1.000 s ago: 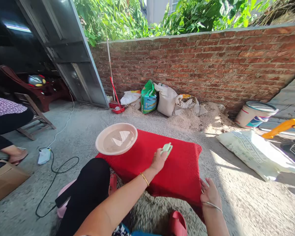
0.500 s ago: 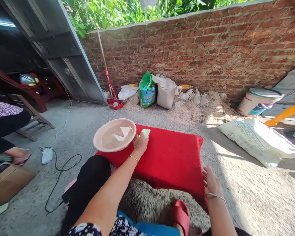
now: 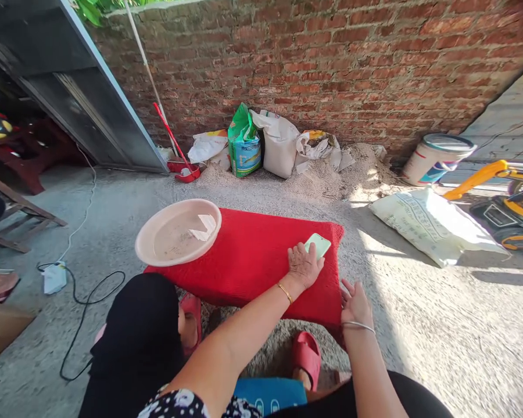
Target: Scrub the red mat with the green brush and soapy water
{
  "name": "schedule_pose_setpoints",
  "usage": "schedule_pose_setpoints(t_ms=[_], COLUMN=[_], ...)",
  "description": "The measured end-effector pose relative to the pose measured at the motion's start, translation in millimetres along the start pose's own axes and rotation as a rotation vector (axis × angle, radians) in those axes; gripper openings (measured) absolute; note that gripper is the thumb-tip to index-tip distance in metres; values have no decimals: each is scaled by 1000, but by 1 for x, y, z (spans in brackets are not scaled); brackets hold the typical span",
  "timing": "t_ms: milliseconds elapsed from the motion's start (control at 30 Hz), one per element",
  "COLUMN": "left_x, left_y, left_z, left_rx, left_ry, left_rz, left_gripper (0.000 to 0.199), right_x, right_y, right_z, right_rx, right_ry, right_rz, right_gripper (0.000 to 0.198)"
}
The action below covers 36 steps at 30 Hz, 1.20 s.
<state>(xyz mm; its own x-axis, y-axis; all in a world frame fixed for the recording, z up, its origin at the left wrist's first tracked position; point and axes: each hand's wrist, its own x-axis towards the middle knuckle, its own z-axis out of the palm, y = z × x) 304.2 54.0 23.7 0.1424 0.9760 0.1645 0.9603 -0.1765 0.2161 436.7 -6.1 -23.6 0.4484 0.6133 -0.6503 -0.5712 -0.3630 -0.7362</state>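
Observation:
My left hand (image 3: pixel 305 266) is closed around the near end of a flat, pale green rectangular slab with rounded corners (image 3: pixel 318 244); its exact kind is unclear. The slab is over the right part of a red cloth (image 3: pixel 253 247) draped on a low bench or table. My right hand (image 3: pixel 356 303) is at the cloth's right edge, with its fingers apart and the fingertips close to or touching the cloth. A wide, pale pink basin (image 3: pixel 144 244) of water stands at the cloth's left end.
Sacks (image 3: pixel 279 145), a red dustpan (image 3: pixel 187 174) and a lidded bucket (image 3: pixel 436 159) line the brick wall (image 3: pixel 331 75). A full white sack (image 3: pixel 431 226) lies at right near a yellow and black machine (image 3: pixel 514 212). A black cable (image 3: pixel 85 302) curls on the ground at left.
My left hand has moved the pale green slab right across the red cloth, away from the basin. My right hand stays by the cloth's right edge. The view has tilted down and shifted right.

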Motion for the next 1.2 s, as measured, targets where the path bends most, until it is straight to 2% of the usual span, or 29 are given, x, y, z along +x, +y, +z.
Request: schedule_pose_setpoints(t_ms=[100,200,267,400,467,533,600,700,767,833,967,1033,1100,1200], left_x=[-15,-18,-7,34,50,55,47,21,3,-8,-6,-5,-13,-49], left_y=[32,36,25,-6,-13,-11,0,17,18,8,-28,-41,-43,-31], left_z=[4,1,-5,-17,-20,-17,-12,-6,-9,-19,-41,-44,-41,-30], left_rx=[-79,-137,-132,-55,-16,5,14,-7,-46,-83,-59,-7,32,40], left_ry=[-64,-107,-87,-46,-54,-64,-77,-121,-139,-123,-67,-78,-99,-127], left_rz=[203,319,244,-27,-79,-60,39,294,409,370,25,-74,-57,175], left_gripper=[59,62,59,53,53,52,49,51,55,56,50,50,51,54], right_x=[-2,-2,0,2,1,-1,-3,-3,-3,-2,-4,-6,-6,-3], right_y=[-1,0,2,3,2,1,0,0,1,1,-3,-6,-7,-7], right_z=[1,2,3,4,5,6,6,6,5,5,6,6,5,1], right_rx=[125,152,126,116,131,142,151,166,178,184,172,159,142,107], right_ry=[16,23,19,23,26,31,37,35,34,45,66,59,45,9], right_rz=[91,55,37,46,53,53,51,56,52,48,58,62,66,87], right_gripper=[37,40,44,43,40,37,35,35,35,36,36,37,38,42])
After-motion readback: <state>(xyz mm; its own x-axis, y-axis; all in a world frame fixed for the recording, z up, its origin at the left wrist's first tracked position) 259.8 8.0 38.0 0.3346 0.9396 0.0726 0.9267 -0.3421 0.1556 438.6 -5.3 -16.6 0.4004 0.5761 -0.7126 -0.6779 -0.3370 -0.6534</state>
